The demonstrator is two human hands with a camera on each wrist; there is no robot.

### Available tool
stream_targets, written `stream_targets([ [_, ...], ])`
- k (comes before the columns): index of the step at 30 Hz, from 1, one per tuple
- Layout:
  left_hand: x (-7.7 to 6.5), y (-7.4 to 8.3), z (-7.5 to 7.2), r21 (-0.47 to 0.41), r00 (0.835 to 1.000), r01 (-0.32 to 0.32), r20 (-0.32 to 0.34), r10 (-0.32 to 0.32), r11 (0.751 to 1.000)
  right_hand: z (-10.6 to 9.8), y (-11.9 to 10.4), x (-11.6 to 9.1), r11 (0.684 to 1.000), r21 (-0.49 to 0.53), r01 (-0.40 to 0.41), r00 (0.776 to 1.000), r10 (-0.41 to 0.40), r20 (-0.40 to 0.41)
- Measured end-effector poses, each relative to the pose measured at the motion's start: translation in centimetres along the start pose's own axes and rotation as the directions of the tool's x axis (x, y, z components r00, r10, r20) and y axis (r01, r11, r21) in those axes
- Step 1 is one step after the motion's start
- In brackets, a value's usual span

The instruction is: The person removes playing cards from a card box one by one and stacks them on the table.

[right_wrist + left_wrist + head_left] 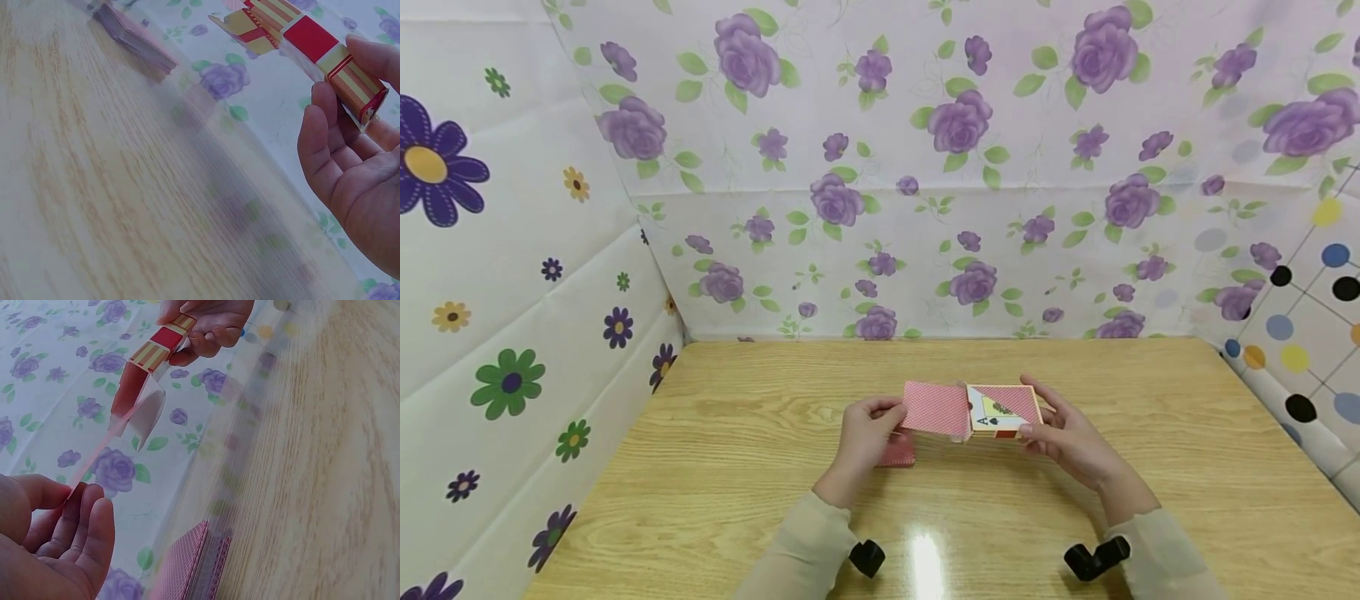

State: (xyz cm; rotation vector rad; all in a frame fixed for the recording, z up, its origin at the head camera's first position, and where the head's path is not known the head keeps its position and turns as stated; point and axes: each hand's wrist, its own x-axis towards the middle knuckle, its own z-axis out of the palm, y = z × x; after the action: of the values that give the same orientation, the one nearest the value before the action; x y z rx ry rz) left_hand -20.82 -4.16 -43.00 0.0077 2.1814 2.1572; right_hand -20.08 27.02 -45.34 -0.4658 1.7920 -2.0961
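My left hand pinches a playing card with a red patterned back between thumb and fingers at its left end. The card's other end meets the mouth of a card box, whose flaps stand open. Edge-on in the left wrist view, the card looks very thin. My right hand grips the box by its far end, thumb on one side and fingers on the other. Above the wooden table, box and card are held level with each other. A deck of cards lies below the left hand, partly hidden by it.
The wooden table reaches back to a wall covering with purple roses. A flower-patterned sheet stands on the left, and a dotted one on the right.
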Motion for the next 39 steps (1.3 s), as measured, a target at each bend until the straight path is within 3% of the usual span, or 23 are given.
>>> stream_targets([
  [12, -0.2, 1.2, -0.8, -0.015, 1.000, 0.012, -0.006, -0.012, 1.000, 0.1, -0.1, -0.2, 1.000, -0.028, -0.003, 1.000, 0.003, -0.025],
  [31, 0.3, 0.3, -1.4, 0.032, 0.997, -0.005, -0.073, 0.008, 0.999, 0.2, -0.2, -0.2, 0.999, -0.043, -0.011, 0.999, 0.009, -0.046],
  [39, -0.7, 2.3, -1.6, 0.035, 0.997, 0.008, -0.081, -0.005, 0.999, 0.1, 0.0, -0.1, 0.999, -0.043, -0.001, 1.000, -0.001, -0.029],
])
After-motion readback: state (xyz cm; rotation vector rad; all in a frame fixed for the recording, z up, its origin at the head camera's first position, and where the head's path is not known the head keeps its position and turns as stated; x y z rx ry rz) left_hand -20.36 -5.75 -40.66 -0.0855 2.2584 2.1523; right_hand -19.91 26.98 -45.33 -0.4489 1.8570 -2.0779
